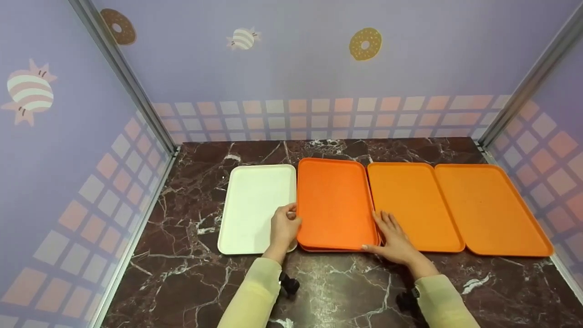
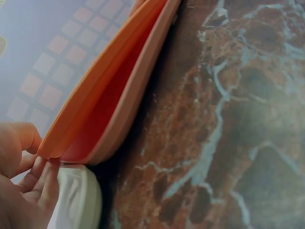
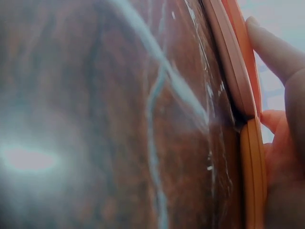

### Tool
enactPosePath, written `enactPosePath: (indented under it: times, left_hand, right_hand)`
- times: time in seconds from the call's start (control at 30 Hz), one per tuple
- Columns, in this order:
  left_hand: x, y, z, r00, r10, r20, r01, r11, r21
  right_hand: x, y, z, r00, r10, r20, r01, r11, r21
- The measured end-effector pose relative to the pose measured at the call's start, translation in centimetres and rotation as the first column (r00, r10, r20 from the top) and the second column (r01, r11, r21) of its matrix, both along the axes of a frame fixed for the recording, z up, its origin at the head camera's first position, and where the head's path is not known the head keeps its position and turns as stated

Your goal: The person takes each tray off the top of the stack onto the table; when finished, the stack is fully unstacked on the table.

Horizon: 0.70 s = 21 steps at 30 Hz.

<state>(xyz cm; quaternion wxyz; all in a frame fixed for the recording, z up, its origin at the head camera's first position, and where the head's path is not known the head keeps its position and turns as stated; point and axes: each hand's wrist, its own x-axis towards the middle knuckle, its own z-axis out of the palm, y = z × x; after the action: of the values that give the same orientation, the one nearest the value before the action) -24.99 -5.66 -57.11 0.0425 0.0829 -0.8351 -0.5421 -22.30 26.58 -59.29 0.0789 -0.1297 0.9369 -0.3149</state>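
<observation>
An orange-red tray (image 1: 334, 205) lies over a second tray with a pinkish rim (image 2: 138, 90). In the left wrist view the upper tray is tilted up, leaving a gap between the two rims. My left hand (image 1: 285, 226) pinches the upper tray's left edge, thumb above and fingertips beneath. At the near right corner is my right hand (image 1: 394, 239), its thumb at the front edge and its fairly straight fingers along the right side. It overlaps the neighbouring light orange tray (image 1: 410, 205). Beside my left hand, a white tray (image 1: 255, 200) lies flat.
Another light orange tray (image 1: 492, 209) lies at the far right of the row, near the right wall. The trays rest on a dark red marbled table (image 1: 182, 255). Lilac panels (image 1: 300, 68) with printed tiles and sweets enclose the back and both sides.
</observation>
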Motion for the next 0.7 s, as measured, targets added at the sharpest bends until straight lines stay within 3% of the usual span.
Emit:
enactPosePath:
  times: [0.13, 0.23, 0.37, 0.47, 0.57, 0.63, 0.7]
  left_hand:
    - [-0.1, -0.5, 0.2, 0.999, -0.041, 0.015, 0.039, 0.992, 0.123]
    - [-0.1, -1.1, 0.3, 0.995, -0.091, 0.048, 0.077, 0.965, 0.250]
    - [0.0, -2.1, 0.6, 0.966, -0.230, 0.119, 0.157, 0.884, 0.440]
    - [0.3, -3.0, 0.7, 0.918, -0.361, 0.163, 0.219, 0.806, 0.549]
    - [0.6, -3.5, 0.5, 0.876, -0.448, 0.178, 0.254, 0.743, 0.620]
    - [0.8, -3.7, 0.4, 0.866, -0.467, 0.176, 0.254, 0.715, 0.651]
    - [1.0, -3.7, 0.2, 0.867, -0.470, 0.166, 0.250, 0.699, 0.670]
  right_hand:
    - [0.0, 0.0, 0.0, 1.000, -0.002, 0.015, 0.002, 1.000, 0.007]
    - [0.0, 0.0, 0.0, 1.000, -0.004, 0.023, 0.004, 1.000, 0.010]
    - [-0.1, 0.1, 0.0, 1.000, -0.002, 0.021, 0.002, 1.000, 0.010]
    - [-0.1, 0.2, 0.0, 1.000, 0.000, 0.024, -0.001, 1.000, 0.015]
    - [-0.2, 0.2, -0.1, 1.000, 0.003, 0.026, -0.004, 1.000, 0.020]
    - [-0.2, 0.1, -0.1, 1.000, 0.002, 0.030, -0.003, 1.000, 0.021]
    - [-0.2, 0.1, -0.1, 0.999, 0.002, 0.033, -0.003, 1.000, 0.024]
